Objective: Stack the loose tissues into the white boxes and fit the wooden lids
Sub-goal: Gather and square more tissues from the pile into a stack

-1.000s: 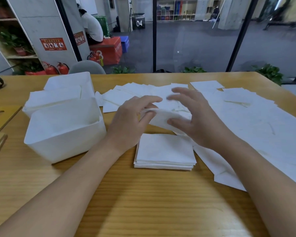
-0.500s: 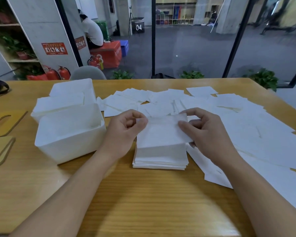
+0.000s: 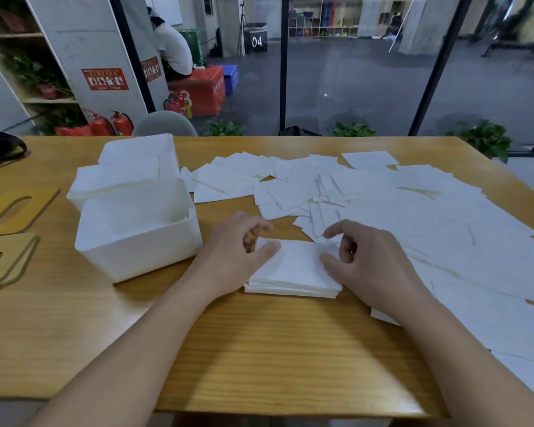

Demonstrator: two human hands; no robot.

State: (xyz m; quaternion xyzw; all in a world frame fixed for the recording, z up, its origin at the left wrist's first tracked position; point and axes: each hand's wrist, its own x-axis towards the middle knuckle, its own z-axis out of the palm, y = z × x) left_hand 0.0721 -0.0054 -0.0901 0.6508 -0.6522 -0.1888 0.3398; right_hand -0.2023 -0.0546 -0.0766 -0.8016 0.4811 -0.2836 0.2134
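White tissue stack [image 3: 296, 269] (edges squared) between hands.

Wooden lids [image 3: 11, 211] cut by left edge; box behind [image 3: 127, 167] partly hidden

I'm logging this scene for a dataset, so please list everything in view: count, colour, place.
Tissue stack: one, white, near table centre, under both hands.
Loose tissues: many, white, spread over the table's right and far side.
Boxes: two, white, left of the stack; near box open, far box holding tissues.
Wooden lids: two, tan, slotted, flat at the left edge.
Table: one, wooden.
Fire extinguishers: red, on the floor beyond.
Seated person: one, white top, background.
Left hand: fingers on the stack's left edge.
Right hand: fingers on the stack's right edge.
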